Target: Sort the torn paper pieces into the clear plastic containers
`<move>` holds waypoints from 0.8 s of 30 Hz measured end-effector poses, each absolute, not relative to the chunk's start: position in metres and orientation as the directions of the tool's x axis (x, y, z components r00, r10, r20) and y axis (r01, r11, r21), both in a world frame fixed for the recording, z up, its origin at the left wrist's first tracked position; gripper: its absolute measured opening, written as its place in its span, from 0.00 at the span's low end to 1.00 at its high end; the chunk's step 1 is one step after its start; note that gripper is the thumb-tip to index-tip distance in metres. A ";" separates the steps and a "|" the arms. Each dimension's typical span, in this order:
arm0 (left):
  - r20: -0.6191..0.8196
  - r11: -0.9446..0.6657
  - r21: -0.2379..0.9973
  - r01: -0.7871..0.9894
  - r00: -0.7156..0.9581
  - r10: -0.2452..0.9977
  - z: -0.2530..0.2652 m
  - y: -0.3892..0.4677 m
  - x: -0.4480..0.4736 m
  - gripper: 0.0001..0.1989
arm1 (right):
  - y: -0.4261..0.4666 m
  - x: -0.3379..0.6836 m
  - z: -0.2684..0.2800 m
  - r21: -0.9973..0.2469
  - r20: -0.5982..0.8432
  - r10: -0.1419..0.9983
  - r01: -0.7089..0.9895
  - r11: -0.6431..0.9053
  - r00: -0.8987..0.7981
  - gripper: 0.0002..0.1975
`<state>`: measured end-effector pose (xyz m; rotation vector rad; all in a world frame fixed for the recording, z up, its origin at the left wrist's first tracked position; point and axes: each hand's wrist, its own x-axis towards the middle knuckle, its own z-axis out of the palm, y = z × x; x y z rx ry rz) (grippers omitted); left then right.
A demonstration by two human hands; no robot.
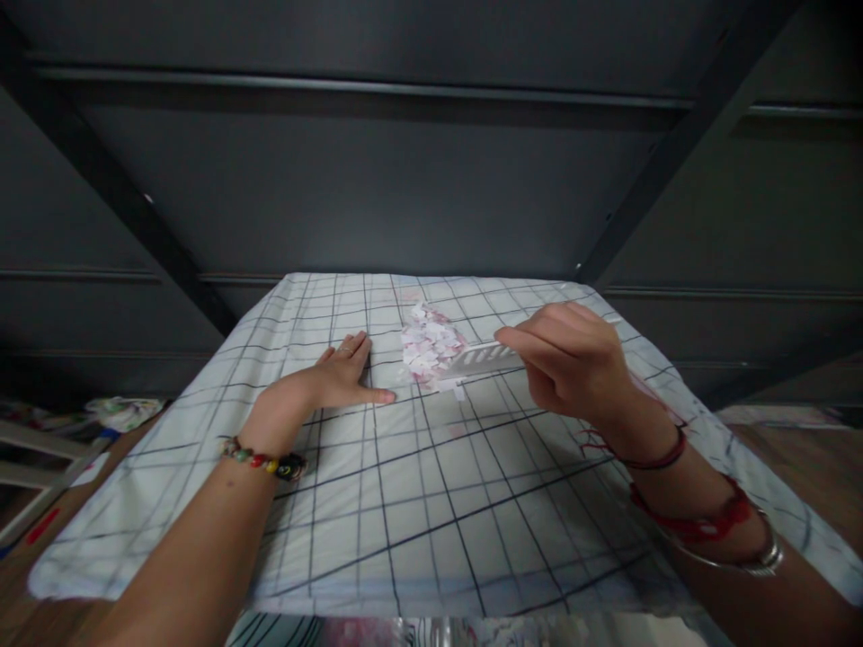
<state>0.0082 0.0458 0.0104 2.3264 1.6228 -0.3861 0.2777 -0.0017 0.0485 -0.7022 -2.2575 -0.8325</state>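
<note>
A heap of small torn paper scraps (431, 346), white with pinkish patches, lies on the checked tablecloth (418, 503). My right hand (573, 364) is closed round a flat white slotted tool (482, 359), whose exact kind I cannot make out. The tool's far end touches the right edge of the heap, and its other end is mostly hidden by my fist. Left of the scraps, my left hand (347, 373) rests flat on the cloth with the thumb spread toward the heap, holding nothing.
A dark grey panelled wall (378, 189) rises right behind the table. On the floor at the left are a white slatted frame (40, 485) and a crumpled light cloth (125, 412). Wooden flooring (809, 463) shows at the right.
</note>
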 end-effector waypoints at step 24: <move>-0.370 -0.309 0.061 0.949 0.309 0.876 0.014 0.043 0.010 0.56 | -0.011 0.270 0.045 0.343 0.662 0.159 0.484 0.805 -0.733 0.14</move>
